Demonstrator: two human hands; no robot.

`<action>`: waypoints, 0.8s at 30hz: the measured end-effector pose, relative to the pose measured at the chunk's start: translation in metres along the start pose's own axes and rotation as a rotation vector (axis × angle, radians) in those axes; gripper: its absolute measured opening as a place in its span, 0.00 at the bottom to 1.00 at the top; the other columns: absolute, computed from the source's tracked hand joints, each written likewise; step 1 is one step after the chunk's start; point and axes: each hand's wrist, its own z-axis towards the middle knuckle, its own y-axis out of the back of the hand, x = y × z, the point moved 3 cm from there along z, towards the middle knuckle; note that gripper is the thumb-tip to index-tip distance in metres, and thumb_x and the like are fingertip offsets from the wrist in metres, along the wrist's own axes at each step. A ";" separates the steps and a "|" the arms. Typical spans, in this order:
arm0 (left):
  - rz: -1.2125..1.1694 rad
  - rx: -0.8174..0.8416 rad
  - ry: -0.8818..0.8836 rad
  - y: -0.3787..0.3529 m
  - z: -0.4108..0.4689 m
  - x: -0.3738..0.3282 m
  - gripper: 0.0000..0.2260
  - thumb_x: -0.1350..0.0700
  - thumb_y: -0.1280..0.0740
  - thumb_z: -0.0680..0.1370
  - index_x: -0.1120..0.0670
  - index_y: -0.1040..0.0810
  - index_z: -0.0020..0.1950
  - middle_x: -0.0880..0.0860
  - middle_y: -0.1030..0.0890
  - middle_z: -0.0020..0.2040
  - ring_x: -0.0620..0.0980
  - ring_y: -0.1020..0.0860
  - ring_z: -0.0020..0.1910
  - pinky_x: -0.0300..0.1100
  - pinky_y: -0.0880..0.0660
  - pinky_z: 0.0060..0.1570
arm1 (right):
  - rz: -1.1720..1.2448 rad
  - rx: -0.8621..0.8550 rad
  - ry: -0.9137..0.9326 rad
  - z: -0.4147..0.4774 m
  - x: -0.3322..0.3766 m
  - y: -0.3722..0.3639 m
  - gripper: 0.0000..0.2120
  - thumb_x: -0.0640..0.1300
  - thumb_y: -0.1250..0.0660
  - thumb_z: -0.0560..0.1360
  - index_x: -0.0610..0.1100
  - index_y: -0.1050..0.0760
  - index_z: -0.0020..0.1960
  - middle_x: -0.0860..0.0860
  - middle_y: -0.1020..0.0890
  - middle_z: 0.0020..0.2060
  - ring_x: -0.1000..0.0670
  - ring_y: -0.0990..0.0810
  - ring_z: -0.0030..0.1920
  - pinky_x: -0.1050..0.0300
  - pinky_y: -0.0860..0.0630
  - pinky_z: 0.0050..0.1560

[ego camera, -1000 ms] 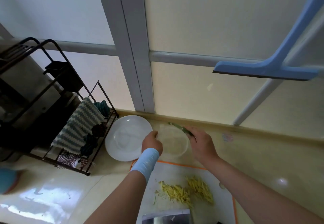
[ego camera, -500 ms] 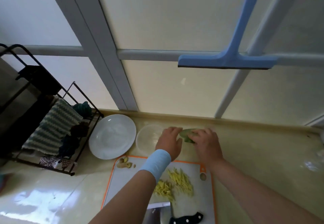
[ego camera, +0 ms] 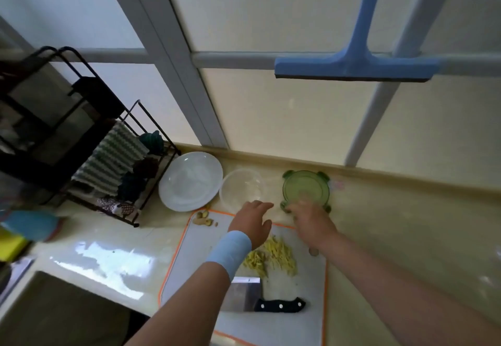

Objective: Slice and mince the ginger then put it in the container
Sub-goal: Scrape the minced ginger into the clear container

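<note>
Ginger (ego camera: 271, 257) yellow slivers, heaped | container (ego camera: 240, 186) clear round plastic | left grip (ego camera: 252, 221) released | right grip (ego camera: 311, 217) blurred, cannot tell

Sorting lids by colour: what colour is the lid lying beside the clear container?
Translucent green; the lid shows best in the head view.

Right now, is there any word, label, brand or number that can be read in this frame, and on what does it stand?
None can be read.
The lid, container, plate, knife and board show no print.
A faint pink mark on the counter, right of the lid, is too blurred to tell if it is text.
</note>
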 end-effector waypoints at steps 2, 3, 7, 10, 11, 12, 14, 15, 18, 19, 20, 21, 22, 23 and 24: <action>-0.008 0.018 0.021 -0.005 -0.018 0.007 0.22 0.52 0.39 0.80 0.47 0.34 0.75 0.50 0.31 0.71 0.53 0.36 0.70 0.48 0.35 0.69 | 0.000 0.054 0.050 -0.020 0.020 -0.004 0.15 0.38 0.37 0.73 0.48 0.19 0.55 0.47 0.19 0.51 0.43 0.21 0.54 0.51 0.25 0.51; -0.008 0.034 0.026 -0.008 -0.028 0.011 0.22 0.52 0.39 0.80 0.47 0.34 0.75 0.50 0.31 0.71 0.52 0.36 0.71 0.47 0.36 0.69 | 0.003 0.112 0.055 -0.032 0.029 -0.009 0.13 0.40 0.37 0.72 0.49 0.19 0.53 0.48 0.19 0.49 0.44 0.21 0.52 0.53 0.25 0.48; 0.020 0.089 0.018 -0.026 -0.064 0.025 0.20 0.51 0.38 0.80 0.46 0.32 0.73 0.50 0.30 0.69 0.52 0.34 0.69 0.47 0.34 0.68 | -0.104 0.427 0.070 -0.081 0.067 -0.040 0.05 0.45 0.36 0.70 0.47 0.24 0.45 0.47 0.18 0.46 0.43 0.20 0.47 0.57 0.31 0.39; 0.009 0.124 0.013 -0.039 -0.093 0.041 0.20 0.51 0.38 0.79 0.46 0.31 0.72 0.50 0.29 0.68 0.52 0.33 0.68 0.48 0.33 0.67 | -0.210 0.535 0.082 -0.108 0.087 -0.061 0.08 0.47 0.29 0.68 0.45 0.22 0.44 0.44 0.18 0.45 0.41 0.20 0.46 0.54 0.27 0.41; 0.000 0.130 0.014 -0.043 -0.102 0.047 0.21 0.51 0.37 0.79 0.46 0.30 0.72 0.50 0.29 0.68 0.52 0.34 0.69 0.48 0.33 0.67 | -0.241 0.548 0.064 -0.114 0.091 -0.069 0.10 0.46 0.28 0.68 0.44 0.22 0.48 0.44 0.19 0.48 0.41 0.20 0.49 0.53 0.26 0.44; -0.009 0.129 0.016 -0.046 -0.111 0.053 0.21 0.51 0.37 0.78 0.46 0.30 0.72 0.50 0.30 0.68 0.51 0.34 0.69 0.47 0.34 0.68 | -0.257 0.544 0.041 -0.118 0.094 -0.075 0.12 0.45 0.28 0.70 0.44 0.22 0.52 0.43 0.20 0.52 0.41 0.21 0.53 0.52 0.26 0.48; -0.033 0.110 0.019 -0.050 -0.126 0.063 0.20 0.50 0.37 0.78 0.46 0.29 0.71 0.49 0.29 0.68 0.50 0.33 0.69 0.45 0.34 0.68 | -0.246 0.512 0.010 -0.125 0.098 -0.083 0.13 0.40 0.32 0.73 0.43 0.26 0.58 0.43 0.24 0.58 0.40 0.23 0.58 0.52 0.28 0.53; -0.050 0.090 0.014 -0.049 -0.133 0.067 0.19 0.50 0.37 0.79 0.46 0.28 0.71 0.48 0.28 0.67 0.50 0.32 0.68 0.44 0.33 0.66 | -0.224 0.495 0.004 -0.127 0.101 -0.086 0.14 0.39 0.35 0.74 0.43 0.28 0.60 0.43 0.26 0.59 0.40 0.24 0.58 0.51 0.28 0.53; -0.129 -0.074 -0.043 -0.032 -0.151 0.072 0.15 0.50 0.39 0.80 0.48 0.25 0.66 0.48 0.25 0.60 0.49 0.27 0.61 0.44 0.30 0.61 | -0.178 0.415 0.006 -0.132 0.111 -0.080 0.16 0.40 0.40 0.74 0.42 0.31 0.62 0.43 0.30 0.60 0.38 0.24 0.55 0.48 0.27 0.52; -0.147 -0.187 -0.086 -0.025 -0.154 0.073 0.13 0.50 0.39 0.80 0.49 0.23 0.63 0.48 0.24 0.57 0.49 0.26 0.57 0.44 0.29 0.58 | -0.181 0.375 0.010 -0.133 0.114 -0.076 0.15 0.42 0.40 0.74 0.42 0.31 0.61 0.43 0.30 0.60 0.38 0.23 0.55 0.47 0.27 0.51; -0.155 -0.325 -0.137 -0.016 -0.158 0.072 0.12 0.50 0.39 0.79 0.51 0.22 0.59 0.48 0.23 0.53 0.50 0.26 0.53 0.44 0.28 0.55 | -0.186 0.328 0.008 -0.135 0.117 -0.069 0.14 0.44 0.41 0.75 0.42 0.31 0.60 0.43 0.30 0.60 0.38 0.23 0.55 0.47 0.28 0.49; -0.164 -0.464 -0.175 -0.009 -0.162 0.071 0.11 0.50 0.39 0.78 0.52 0.22 0.56 0.49 0.23 0.50 0.50 0.27 0.50 0.44 0.29 0.52 | -0.187 0.281 -0.006 -0.137 0.119 -0.063 0.13 0.46 0.41 0.76 0.43 0.30 0.59 0.44 0.28 0.59 0.39 0.23 0.54 0.48 0.29 0.48; -0.183 -0.582 -0.190 -0.002 -0.165 0.069 0.10 0.50 0.39 0.77 0.53 0.22 0.53 0.49 0.24 0.48 0.50 0.28 0.48 0.44 0.30 0.50 | -0.172 0.227 -0.038 -0.139 0.118 -0.056 0.13 0.48 0.41 0.76 0.45 0.30 0.58 0.46 0.26 0.57 0.40 0.23 0.53 0.49 0.29 0.46; -0.206 -0.668 -0.187 0.003 -0.168 0.066 0.09 0.51 0.39 0.77 0.53 0.23 0.52 0.50 0.24 0.47 0.51 0.28 0.47 0.44 0.31 0.49 | -0.134 0.174 -0.091 -0.142 0.115 -0.049 0.12 0.51 0.41 0.77 0.46 0.30 0.57 0.47 0.25 0.54 0.41 0.22 0.52 0.50 0.30 0.45; -0.226 -0.714 -0.175 0.006 -0.168 0.062 0.08 0.52 0.38 0.76 0.54 0.23 0.50 0.50 0.24 0.47 0.52 0.28 0.46 0.44 0.31 0.49 | -0.083 0.115 -0.161 -0.146 0.110 -0.042 0.11 0.53 0.40 0.77 0.48 0.29 0.55 0.49 0.23 0.52 0.42 0.22 0.50 0.51 0.30 0.43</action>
